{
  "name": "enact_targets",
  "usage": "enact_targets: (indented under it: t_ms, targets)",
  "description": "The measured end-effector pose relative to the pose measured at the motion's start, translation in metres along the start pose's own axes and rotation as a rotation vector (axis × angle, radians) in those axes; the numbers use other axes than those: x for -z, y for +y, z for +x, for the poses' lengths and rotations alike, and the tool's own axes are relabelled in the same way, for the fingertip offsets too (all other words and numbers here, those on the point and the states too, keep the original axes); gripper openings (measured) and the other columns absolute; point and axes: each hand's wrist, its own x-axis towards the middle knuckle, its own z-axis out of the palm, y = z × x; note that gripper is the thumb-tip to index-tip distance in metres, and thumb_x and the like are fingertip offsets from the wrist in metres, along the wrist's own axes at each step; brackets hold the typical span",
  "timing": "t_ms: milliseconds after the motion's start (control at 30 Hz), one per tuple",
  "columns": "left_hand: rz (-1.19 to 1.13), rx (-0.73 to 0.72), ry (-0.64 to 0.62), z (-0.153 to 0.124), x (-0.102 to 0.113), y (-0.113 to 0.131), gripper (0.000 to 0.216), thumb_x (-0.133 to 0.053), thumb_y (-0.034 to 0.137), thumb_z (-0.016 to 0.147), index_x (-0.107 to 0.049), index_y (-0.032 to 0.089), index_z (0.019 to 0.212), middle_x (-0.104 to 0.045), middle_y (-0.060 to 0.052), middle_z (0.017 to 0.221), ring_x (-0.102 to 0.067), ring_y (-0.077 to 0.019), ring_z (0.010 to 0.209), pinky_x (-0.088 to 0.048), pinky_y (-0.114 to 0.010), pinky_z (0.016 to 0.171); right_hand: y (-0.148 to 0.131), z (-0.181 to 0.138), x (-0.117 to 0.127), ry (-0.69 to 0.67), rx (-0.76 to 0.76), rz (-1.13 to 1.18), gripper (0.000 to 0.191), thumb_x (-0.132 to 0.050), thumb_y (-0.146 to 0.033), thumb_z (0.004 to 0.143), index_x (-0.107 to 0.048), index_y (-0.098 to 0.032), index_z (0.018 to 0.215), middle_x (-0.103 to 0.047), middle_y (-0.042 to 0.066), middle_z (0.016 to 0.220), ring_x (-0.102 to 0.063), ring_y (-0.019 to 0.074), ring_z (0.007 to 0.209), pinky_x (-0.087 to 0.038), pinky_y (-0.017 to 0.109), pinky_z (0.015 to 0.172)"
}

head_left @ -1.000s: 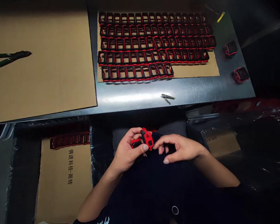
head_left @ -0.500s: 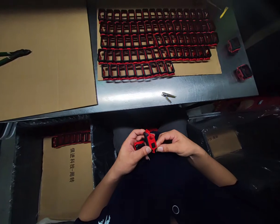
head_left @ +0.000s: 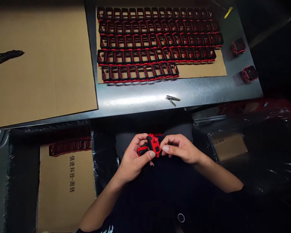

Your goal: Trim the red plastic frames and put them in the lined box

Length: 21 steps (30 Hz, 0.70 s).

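My left hand (head_left: 133, 158) grips a red and black plastic frame (head_left: 155, 144) between thumb and fingers, tilted, its red face with a round hole and a dark square opening towards me. A second red and black piece (head_left: 143, 150) sits in the same hand, partly covered by the fingers. At the frame's right edge, my right hand (head_left: 179, 149) is closed, thumb and index fingertips against it; whether a small thing lies between them is hidden. Both hands are over my lap, below the table's front edge.
Rows of similar frames (head_left: 140, 72) stand on cardboard on the metal table (head_left: 135, 100). Small metal bits (head_left: 172, 99) lie near its front edge, two frame pieces (head_left: 249, 73) at right. Pliers (head_left: 7, 56) rest on cardboard at left. Plastic-lined boxes (head_left: 68, 194) flank my legs.
The whole view has shifted slightly, with table things now further left. The right fingertips have moved up a little along the frame's edge. My left hand keeps its hold.
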Motion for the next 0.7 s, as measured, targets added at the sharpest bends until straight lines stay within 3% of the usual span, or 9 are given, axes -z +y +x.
enact_targets:
  t_ms: [167,367,533,700]
  targets:
    - [0.126,-0.038,0.046,-0.004,0.002,0.001,0.052,-0.083,0.042,0.077,-0.055,0.022,0.116,-0.070,-0.004,0.098,-0.067,-0.0136,0.068,-0.058,-0.024,0.055,-0.002,0.000,-0.004,-0.032,-0.053,-0.078,0.020,-0.072,-0.033,0.079,-0.077,-0.014,0.086,-0.075,0.005,0.077,-0.063,0.0135,0.066,-0.049,0.026,0.062]
    - [0.404,-0.141,0.103,-0.009,0.003,0.004,0.045,-0.081,0.036,0.078,-0.061,0.023,0.116,-0.074,-0.004,0.107,-0.072,-0.0193,0.096,-0.058,-0.032,0.088,-0.014,-0.007,-0.002,0.008,-0.006,-0.398,0.023,-0.064,-0.030,0.083,-0.080,-0.013,0.080,-0.063,-0.001,0.060,-0.047,0.0090,0.054,-0.036,0.024,0.054]
    - [0.522,-0.185,0.114,-0.009,0.004,0.002,0.043,-0.080,0.036,0.079,-0.061,0.023,0.116,-0.076,-0.003,0.103,-0.073,-0.0198,0.090,-0.058,-0.032,0.082,-0.023,-0.009,-0.004,-0.017,0.118,-0.673,0.027,-0.058,-0.027,0.089,-0.075,-0.016,0.071,-0.053,-0.004,0.054,-0.040,0.0066,0.050,-0.028,0.023,0.051]
    - [0.520,-0.169,0.130,-0.008,0.003,0.001,0.042,-0.081,0.036,0.078,-0.061,0.024,0.112,-0.076,-0.003,0.102,-0.073,-0.0208,0.092,-0.058,-0.033,0.082,-0.024,-0.012,-0.009,0.081,0.227,-0.944,0.022,-0.059,-0.021,0.086,-0.070,-0.017,0.067,-0.065,0.000,0.061,-0.051,0.0104,0.055,-0.032,0.026,0.058]
